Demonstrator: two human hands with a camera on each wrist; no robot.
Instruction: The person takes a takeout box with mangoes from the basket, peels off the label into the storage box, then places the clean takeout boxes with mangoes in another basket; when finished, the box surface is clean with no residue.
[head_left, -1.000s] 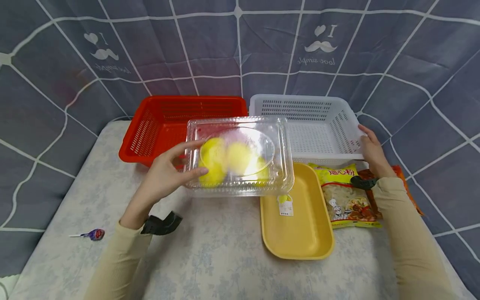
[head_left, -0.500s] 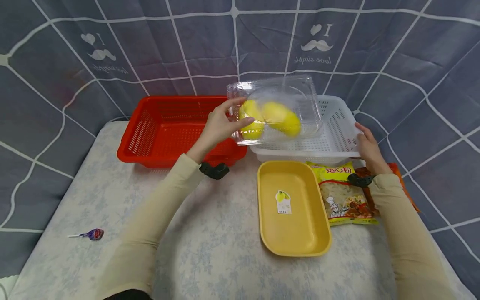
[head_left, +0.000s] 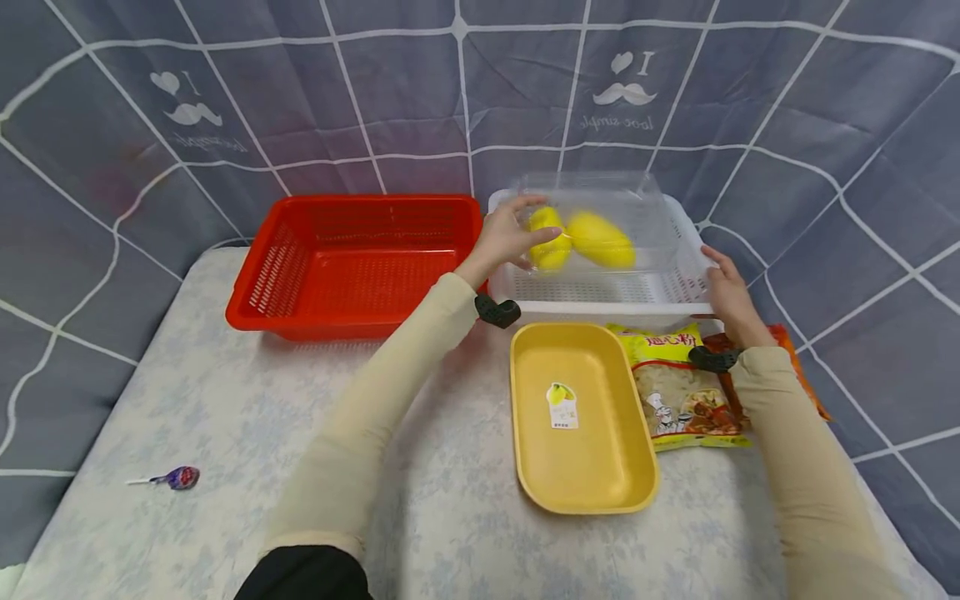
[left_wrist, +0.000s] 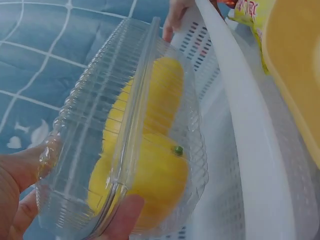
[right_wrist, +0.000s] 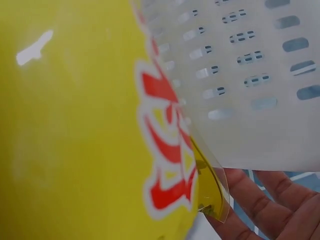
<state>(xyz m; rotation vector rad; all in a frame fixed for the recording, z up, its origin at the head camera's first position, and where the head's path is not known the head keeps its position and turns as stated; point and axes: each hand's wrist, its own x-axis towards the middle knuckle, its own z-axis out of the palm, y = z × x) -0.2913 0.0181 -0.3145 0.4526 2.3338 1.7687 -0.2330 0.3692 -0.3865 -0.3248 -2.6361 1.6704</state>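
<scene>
My left hand pinches the left end of a clear plastic clamshell box. Yellow fruits lie inside it, and one shows a small green stem in the left wrist view. The box is tilted over the white slotted basket; whether it touches the basket cannot be told. At the basket's right end, my right hand holds the side wall. The right wrist view shows its fingers below the basket wall, partly behind a yellow food packet.
A red slotted basket stands to the left of the white one. In front are a yellow tray with a sticker, a yellow noodle packet and an orange packet. A lollipop lies at the left.
My left hand has carried the clamshell box rightward and away from me, from in front of the baskets to over the white basket. The right hand stays at the white basket's end.
</scene>
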